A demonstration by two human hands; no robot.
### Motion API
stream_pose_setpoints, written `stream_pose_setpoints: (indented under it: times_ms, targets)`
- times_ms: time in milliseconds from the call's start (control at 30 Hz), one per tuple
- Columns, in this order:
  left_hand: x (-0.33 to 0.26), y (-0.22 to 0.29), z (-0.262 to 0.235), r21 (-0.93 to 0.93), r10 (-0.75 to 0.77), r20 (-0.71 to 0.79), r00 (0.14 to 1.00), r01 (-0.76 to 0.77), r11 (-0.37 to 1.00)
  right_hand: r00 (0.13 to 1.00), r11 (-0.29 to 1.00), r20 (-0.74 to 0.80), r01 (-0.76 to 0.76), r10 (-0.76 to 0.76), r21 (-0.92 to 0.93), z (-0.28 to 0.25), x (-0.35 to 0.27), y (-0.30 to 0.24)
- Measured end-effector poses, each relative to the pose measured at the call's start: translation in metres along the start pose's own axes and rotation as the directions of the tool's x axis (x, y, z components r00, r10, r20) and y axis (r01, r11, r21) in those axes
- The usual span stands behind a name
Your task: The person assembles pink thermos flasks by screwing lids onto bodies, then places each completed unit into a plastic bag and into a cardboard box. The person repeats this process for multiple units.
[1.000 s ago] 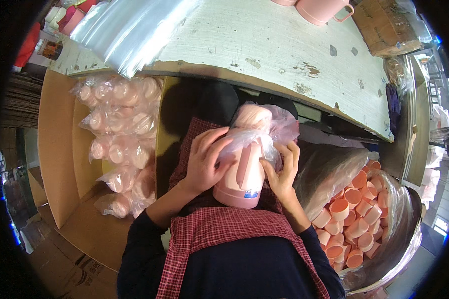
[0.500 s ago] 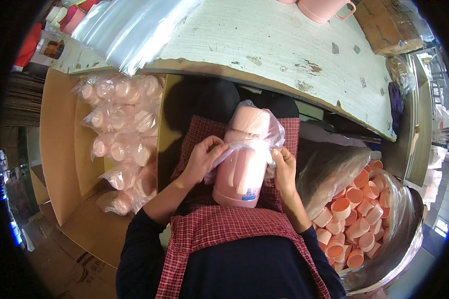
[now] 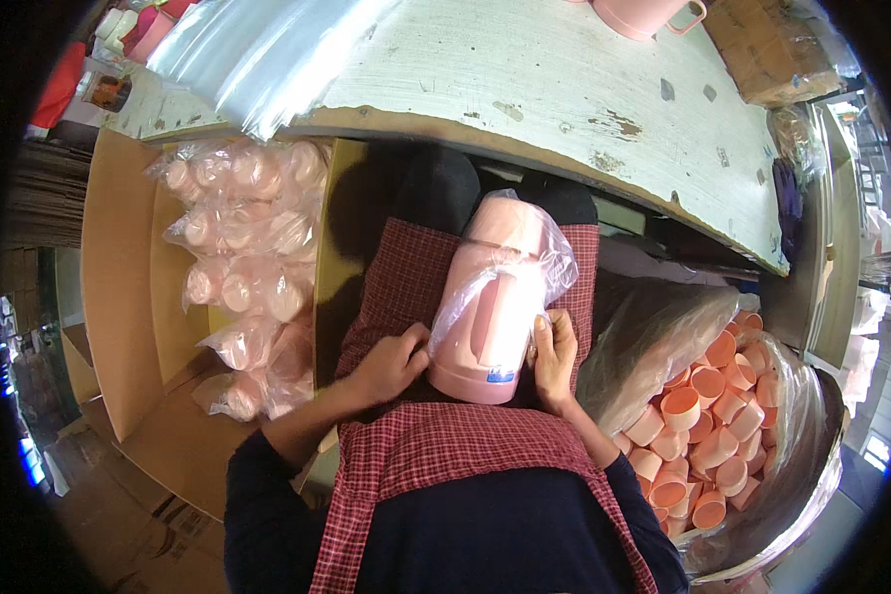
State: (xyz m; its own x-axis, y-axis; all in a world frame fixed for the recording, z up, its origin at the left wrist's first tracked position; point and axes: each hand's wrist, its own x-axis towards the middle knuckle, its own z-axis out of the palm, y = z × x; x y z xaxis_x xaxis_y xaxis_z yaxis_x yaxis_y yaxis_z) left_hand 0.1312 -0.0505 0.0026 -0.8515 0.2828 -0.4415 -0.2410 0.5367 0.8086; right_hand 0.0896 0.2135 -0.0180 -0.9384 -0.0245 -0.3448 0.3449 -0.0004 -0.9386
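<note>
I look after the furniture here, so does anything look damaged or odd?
Yes, the table: dark, chipped-looking patches mark its pale top toward the right, and brown shows along its front edge, so it looks worn. The pink jug shows no obvious damage.

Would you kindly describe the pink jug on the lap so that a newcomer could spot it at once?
From the white table, look down to the person's checked apron. There the jug rests between left hand and right hand. Unlike the small cups to its right, it is large, with a clear bag over its top and a blue label near its base.
</note>
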Motion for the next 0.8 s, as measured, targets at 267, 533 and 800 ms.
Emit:
stream_pose_setpoints:
  times_ms: [267,533,800]
  targets:
    - [0.084,0.080,-0.080,0.468,0.788,-0.152,0.597,-0.658,0.589,0.988,0.925,0.036,0.155,-0.152,-0.347,-0.004,0.008,-0.022]
    - [0.093,0.094,-0.103,0.580,0.856,0.405,0.322,-0.814,0.031,0.957,0.839,0.149,0.289,-0.248,-0.460,-0.020,0.031,-0.043]
    - [-0.083,0.014,-0.239,0.918,0.685,-0.364,0.631,0.118,0.379,0.928,0.956,0.332,0.235,-0.167,-0.175,0.036,0.083,-0.062]
